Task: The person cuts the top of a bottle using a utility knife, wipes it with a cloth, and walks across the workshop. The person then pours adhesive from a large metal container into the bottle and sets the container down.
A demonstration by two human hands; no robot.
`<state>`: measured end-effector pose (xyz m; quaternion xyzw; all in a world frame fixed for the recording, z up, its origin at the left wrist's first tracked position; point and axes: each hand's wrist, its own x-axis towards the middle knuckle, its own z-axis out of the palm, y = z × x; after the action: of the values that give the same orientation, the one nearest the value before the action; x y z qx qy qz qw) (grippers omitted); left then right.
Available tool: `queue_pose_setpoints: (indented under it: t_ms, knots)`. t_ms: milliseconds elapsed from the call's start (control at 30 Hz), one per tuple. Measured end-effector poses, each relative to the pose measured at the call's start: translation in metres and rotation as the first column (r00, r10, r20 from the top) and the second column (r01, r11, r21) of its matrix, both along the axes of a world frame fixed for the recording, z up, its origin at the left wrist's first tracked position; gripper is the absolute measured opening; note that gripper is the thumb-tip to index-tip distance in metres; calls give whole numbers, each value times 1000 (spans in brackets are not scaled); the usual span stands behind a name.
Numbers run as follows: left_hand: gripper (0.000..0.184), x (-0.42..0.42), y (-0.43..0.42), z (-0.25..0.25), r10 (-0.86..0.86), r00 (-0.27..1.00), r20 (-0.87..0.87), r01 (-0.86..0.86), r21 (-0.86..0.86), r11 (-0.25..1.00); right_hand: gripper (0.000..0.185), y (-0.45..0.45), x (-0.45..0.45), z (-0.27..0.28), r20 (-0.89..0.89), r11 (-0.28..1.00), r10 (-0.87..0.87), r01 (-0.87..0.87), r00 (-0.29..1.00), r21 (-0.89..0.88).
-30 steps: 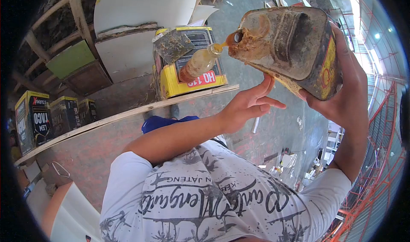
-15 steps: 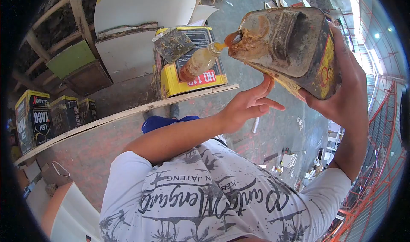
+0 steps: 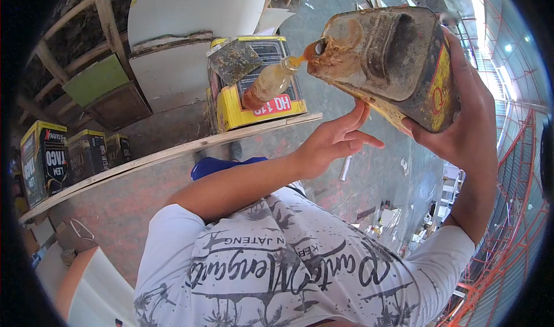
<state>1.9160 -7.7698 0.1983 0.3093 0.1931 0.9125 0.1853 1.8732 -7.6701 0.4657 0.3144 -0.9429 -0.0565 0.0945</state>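
Observation:
My right hand [image 3: 456,119] grips a grimy yellow-and-black metal can [image 3: 386,55], which is tipped with its opening facing left. Thick amber liquid [image 3: 306,54] runs from that crusted opening into the mouth of a clear bottle [image 3: 272,83]. Amber liquid also shows in the bottle's lower part. Below the tipped can, my left hand [image 3: 334,145] has its fingers spread, one fingertip against the can's underside. Behind the bottle is a yellow-and-black tin [image 3: 231,110] marked HQ 118, with a stained dark flat piece [image 3: 235,61] on it.
A narrow wooden plank [image 3: 173,151] runs beneath the tin. Several dark tins [image 3: 46,159] line the left side. White boards [image 3: 196,9] lean at the back, beside a wooden frame [image 3: 107,21]. Red metal framework [image 3: 513,194] stands at right.
The tipped can has shifted very slightly up and left in view, and the amber stream continues into the bottle. Both hands keep nearly the same position.

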Motion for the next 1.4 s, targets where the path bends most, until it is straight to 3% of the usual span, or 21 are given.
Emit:
queue_pose_setpoints:
  t_ms: [1400]
  knots:
    - [84,1,4,0,13,1000,13,-13,18,1000,111,-7,0,2,47,999,-27,26,999,38]
